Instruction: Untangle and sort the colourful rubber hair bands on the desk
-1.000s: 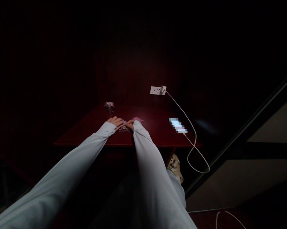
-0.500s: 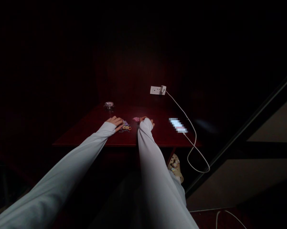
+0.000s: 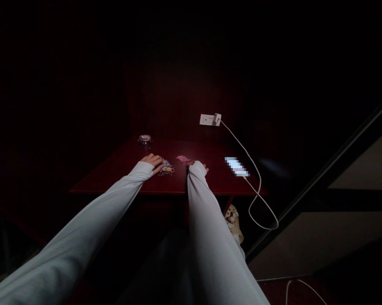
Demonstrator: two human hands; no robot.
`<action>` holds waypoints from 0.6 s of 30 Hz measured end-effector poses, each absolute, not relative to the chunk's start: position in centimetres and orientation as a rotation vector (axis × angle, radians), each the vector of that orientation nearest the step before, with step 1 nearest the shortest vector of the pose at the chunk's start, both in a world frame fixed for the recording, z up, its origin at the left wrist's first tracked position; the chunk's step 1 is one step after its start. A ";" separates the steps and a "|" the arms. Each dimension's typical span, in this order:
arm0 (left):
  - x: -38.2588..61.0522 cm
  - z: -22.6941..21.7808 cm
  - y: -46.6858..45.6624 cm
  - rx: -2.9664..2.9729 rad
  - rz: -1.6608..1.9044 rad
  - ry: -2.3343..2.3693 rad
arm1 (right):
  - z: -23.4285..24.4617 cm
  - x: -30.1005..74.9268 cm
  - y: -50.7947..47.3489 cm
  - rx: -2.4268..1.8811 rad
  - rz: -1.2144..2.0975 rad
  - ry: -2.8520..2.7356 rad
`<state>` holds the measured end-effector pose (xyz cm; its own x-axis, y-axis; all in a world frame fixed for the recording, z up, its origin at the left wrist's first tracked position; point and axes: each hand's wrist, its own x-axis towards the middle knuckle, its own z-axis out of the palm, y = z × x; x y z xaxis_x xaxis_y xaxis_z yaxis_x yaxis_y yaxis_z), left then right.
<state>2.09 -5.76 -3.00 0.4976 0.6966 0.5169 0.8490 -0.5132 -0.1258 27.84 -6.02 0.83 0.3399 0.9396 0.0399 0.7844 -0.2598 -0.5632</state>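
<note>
Left hand: palm down, fingers bent and close together at the left side of a mixed pile of small coloured bands; cannot tell whether the fingertips pinch any; the hand's place suggests it steadies or fences the pile on that side. Right hand: to the right of that pile, back of the hand mostly covered by the cuff of the right sleeve; fingers curled, spread unclear; cannot tell if anything is held; a pink pile lies just beyond it, slightly left; contact there unclear; the colours lying apart look deliberate, pink set off from the mix.

Beyond the left hand, toward the wall, a clear jar; probably put there to stay out of the hands' way. Well right of the right hand, a lit phone, cable running up to the socket; likely parked aside to charge.

Edges: near rim of the table passes under both forearms, close to the mixed pile; open tabletop between right hand and phone; the cable loops over the right-hand edge, a snag risk on a wide sweep.
</note>
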 end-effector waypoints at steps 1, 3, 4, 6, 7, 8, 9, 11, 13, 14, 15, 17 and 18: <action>2.1 -3.0 -5.7 -2.380 -0.581 -1.287 | 0.7 27.7 -6.1 -2.112 0.413 -1.507; 2.1 -3.1 -5.7 -2.374 -0.585 -1.294 | 0.6 27.4 -6.2 -2.093 0.394 -1.508; 2.1 -3.1 -5.7 -2.373 -0.587 -1.298 | 0.5 27.4 -6.4 -2.082 0.384 -1.505; 2.1 -3.0 -5.7 -2.376 -0.587 -1.308 | 0.6 27.4 -6.6 -2.066 0.366 -1.491; 2.1 -3.0 -5.8 -2.379 -0.586 -1.313 | 0.6 27.4 -6.7 -2.062 0.360 -1.481; 2.1 -2.9 -5.8 -2.384 -0.582 -1.317 | 0.7 27.5 -6.7 -2.063 0.359 -1.471; 2.1 -2.8 -5.9 -2.391 -0.574 -1.320 | 0.7 27.5 -6.7 -2.067 0.360 -1.463; 2.0 -2.7 -6.0 -2.406 -0.557 -1.323 | 0.8 27.5 -6.6 -2.076 0.364 -1.455; 1.9 -2.6 -6.0 -2.415 -0.553 -1.321 | 0.7 27.4 -6.5 -2.081 0.361 -1.455; 1.9 -2.5 -6.0 -2.417 -0.559 -1.316 | 0.6 27.3 -6.4 -2.083 0.357 -1.457; 1.9 -2.5 -6.0 -2.418 -0.570 -1.310 | 0.5 27.2 -6.4 -2.085 0.352 -1.458; 1.8 -2.6 -5.9 -2.420 -0.587 -1.302 | 0.2 27.3 -6.1 -2.087 0.340 -1.464; 1.8 -2.6 -5.8 -2.420 -0.593 -1.301 | 0.1 27.3 -6.0 -2.087 0.334 -1.469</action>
